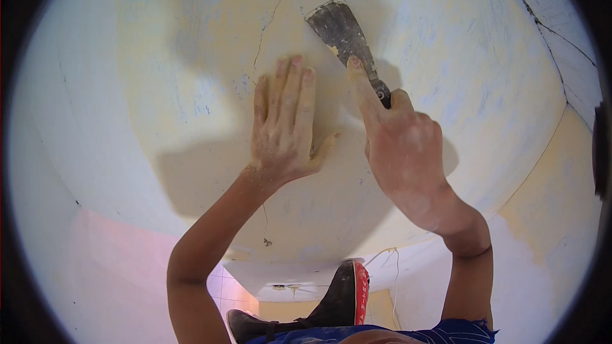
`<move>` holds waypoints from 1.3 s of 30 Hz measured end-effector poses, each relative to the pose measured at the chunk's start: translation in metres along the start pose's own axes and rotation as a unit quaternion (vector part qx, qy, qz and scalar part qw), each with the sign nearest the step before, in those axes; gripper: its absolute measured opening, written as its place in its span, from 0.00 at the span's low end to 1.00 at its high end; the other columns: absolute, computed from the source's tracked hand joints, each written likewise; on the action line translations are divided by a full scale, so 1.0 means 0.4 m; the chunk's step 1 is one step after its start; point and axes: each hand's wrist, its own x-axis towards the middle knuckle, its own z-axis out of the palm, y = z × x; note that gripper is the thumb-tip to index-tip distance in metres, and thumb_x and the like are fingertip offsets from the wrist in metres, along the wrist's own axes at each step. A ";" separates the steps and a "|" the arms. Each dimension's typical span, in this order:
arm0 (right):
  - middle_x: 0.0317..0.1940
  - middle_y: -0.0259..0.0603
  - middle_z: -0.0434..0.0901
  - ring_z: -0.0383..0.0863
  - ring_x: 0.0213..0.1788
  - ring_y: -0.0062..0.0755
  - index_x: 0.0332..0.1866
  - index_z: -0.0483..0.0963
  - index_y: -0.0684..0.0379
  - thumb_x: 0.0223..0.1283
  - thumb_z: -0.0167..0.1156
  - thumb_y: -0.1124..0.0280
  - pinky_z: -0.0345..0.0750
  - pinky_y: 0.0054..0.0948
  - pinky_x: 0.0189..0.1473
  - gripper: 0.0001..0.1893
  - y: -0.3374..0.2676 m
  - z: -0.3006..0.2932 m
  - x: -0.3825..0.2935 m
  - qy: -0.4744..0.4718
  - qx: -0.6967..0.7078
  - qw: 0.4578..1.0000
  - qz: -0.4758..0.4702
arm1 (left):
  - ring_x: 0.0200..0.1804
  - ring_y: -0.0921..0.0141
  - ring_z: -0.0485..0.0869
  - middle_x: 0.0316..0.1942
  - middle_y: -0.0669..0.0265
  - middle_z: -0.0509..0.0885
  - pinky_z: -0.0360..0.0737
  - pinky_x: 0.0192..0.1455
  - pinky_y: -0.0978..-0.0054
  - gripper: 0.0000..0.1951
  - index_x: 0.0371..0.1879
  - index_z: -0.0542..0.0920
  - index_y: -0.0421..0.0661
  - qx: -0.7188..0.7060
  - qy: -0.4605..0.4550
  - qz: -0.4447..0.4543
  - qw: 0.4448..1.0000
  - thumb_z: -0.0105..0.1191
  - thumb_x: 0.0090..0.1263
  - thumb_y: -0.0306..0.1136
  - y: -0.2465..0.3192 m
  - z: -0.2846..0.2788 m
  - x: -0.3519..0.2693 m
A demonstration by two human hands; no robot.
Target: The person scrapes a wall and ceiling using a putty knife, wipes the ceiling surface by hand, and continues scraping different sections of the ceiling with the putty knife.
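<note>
My left hand (284, 122) lies palm-down on a plastered surface (215, 186) with its fingers extended and nothing held. Pale dust coats that hand. A thin, jagged crack (262, 38) runs through the plaster just beyond its fingertips. In my right hand (406, 153) is a putty knife (342, 33), gripped by its dark handle, the thumb laid along the worn, plaster-specked blade. Its wide end points up and left, over the surface to the right of the crack; whether the edge touches is unclear. Yellowish and white patches with faint blue marks cover the plaster.
Dark cracks (538, 21) cross the upper right. A dark object (599, 150) stands at the right rim. Below are a loose white cable (397, 272), wall fittings (285, 287) and pinkish tiles (229, 291). My black trouser leg (334, 291) has a red stripe.
</note>
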 end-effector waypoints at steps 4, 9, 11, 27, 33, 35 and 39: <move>0.27 0.50 0.75 0.82 0.21 0.49 0.79 0.64 0.51 0.58 0.59 0.82 0.81 0.42 0.26 0.40 -0.022 -0.011 -0.042 -0.030 0.070 0.994 0.076 | 0.71 0.51 0.74 0.64 0.50 0.77 0.70 0.71 0.44 0.31 0.63 0.77 0.36 -0.109 0.246 0.026 0.963 0.68 0.61 0.35 -0.002 0.011 0.101; 0.27 0.52 0.76 0.84 0.24 0.52 0.79 0.64 0.51 0.59 0.58 0.82 0.81 0.45 0.27 0.38 -0.035 -0.010 -0.053 -0.047 0.108 0.985 0.124 | 0.57 0.59 0.87 0.48 0.61 0.87 0.74 0.69 0.49 0.17 0.46 0.86 0.42 -0.055 0.241 0.137 0.959 0.71 0.57 0.25 -0.003 0.027 0.159; 0.29 0.55 0.79 0.84 0.27 0.57 0.77 0.67 0.53 0.62 0.58 0.80 0.81 0.48 0.30 0.35 -0.028 -0.033 -0.015 -0.036 0.075 0.991 0.109 | 0.51 0.63 0.90 0.42 0.63 0.88 0.76 0.67 0.52 0.13 0.42 0.86 0.42 -0.024 0.307 0.147 0.940 0.71 0.58 0.25 -0.020 0.037 0.201; 0.26 0.51 0.82 0.89 0.28 0.48 0.50 0.73 0.61 0.58 0.63 0.80 0.84 0.35 0.27 0.15 0.017 -0.028 0.081 0.082 0.057 0.991 0.086 | 0.55 0.56 0.88 0.46 0.56 0.88 0.85 0.64 0.60 0.12 0.44 0.84 0.38 -0.002 0.276 0.132 0.952 0.67 0.61 0.24 -0.030 0.018 0.311; 0.26 0.53 0.83 0.89 0.28 0.50 0.49 0.73 0.62 0.59 0.63 0.80 0.85 0.37 0.28 0.13 0.033 -0.061 0.105 0.063 0.080 0.992 0.070 | 0.57 0.56 0.88 0.47 0.52 0.87 0.86 0.64 0.60 0.15 0.44 0.82 0.36 0.020 0.265 0.144 0.953 0.66 0.59 0.25 -0.036 0.008 0.341; 0.25 0.52 0.83 0.90 0.29 0.51 0.46 0.72 0.63 0.59 0.62 0.81 0.85 0.38 0.28 0.11 0.033 -0.054 0.107 0.102 0.077 0.989 0.070 | 0.55 0.56 0.89 0.47 0.53 0.87 0.87 0.63 0.61 0.13 0.42 0.82 0.37 0.020 0.294 0.137 0.946 0.66 0.59 0.24 -0.037 0.007 0.344; 0.25 0.52 0.84 0.90 0.30 0.50 0.45 0.73 0.64 0.59 0.63 0.81 0.85 0.38 0.28 0.10 0.015 -0.095 0.096 0.047 0.073 0.991 0.098 | 0.55 0.55 0.89 0.47 0.52 0.87 0.88 0.62 0.61 0.12 0.42 0.81 0.37 0.002 0.282 0.136 0.950 0.65 0.59 0.24 -0.029 0.006 0.327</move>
